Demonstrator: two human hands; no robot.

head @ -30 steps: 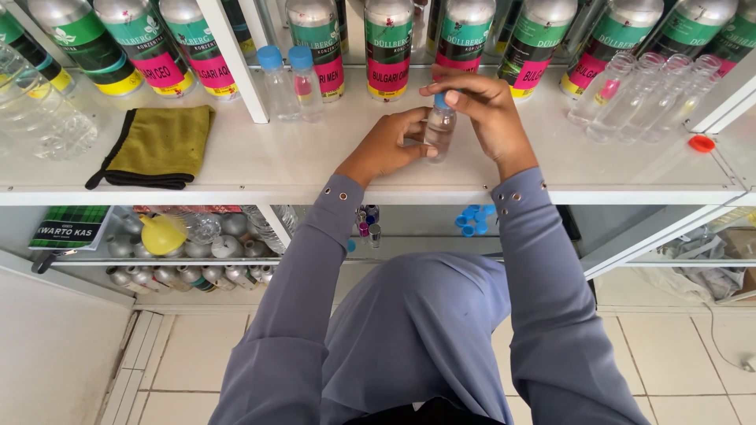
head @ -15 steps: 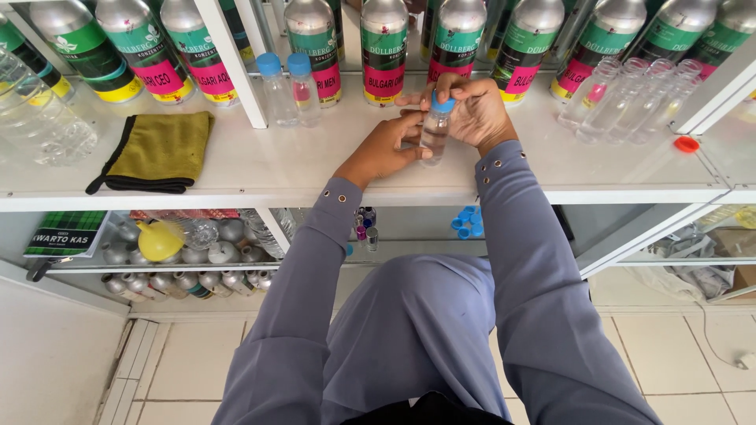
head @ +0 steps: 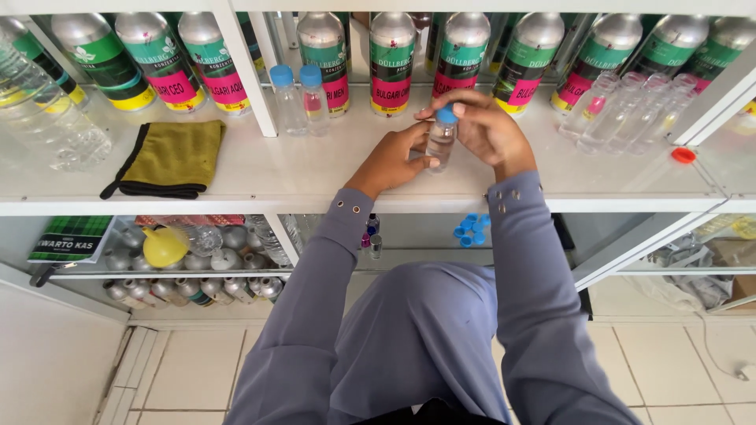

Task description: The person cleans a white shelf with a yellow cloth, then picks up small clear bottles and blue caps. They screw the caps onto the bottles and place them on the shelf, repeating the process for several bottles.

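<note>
A small clear plastic bottle with a blue cap stands between my hands above the white shelf. My left hand grips the bottle's body from the left. My right hand curls over the top, with its fingers on the blue cap. Both sleeves are grey-blue with small studs at the cuffs.
Two more blue-capped small bottles stand further left on the shelf. A row of large silver bottles with green and pink labels lines the back. A yellow-green cloth lies at left, empty clear bottles and a red cap at right. Lower shelf holds a yellow funnel and blue caps.
The view has shifted slightly. My hands stay on the small bottle, with my right fingers moving around its cap.
</note>
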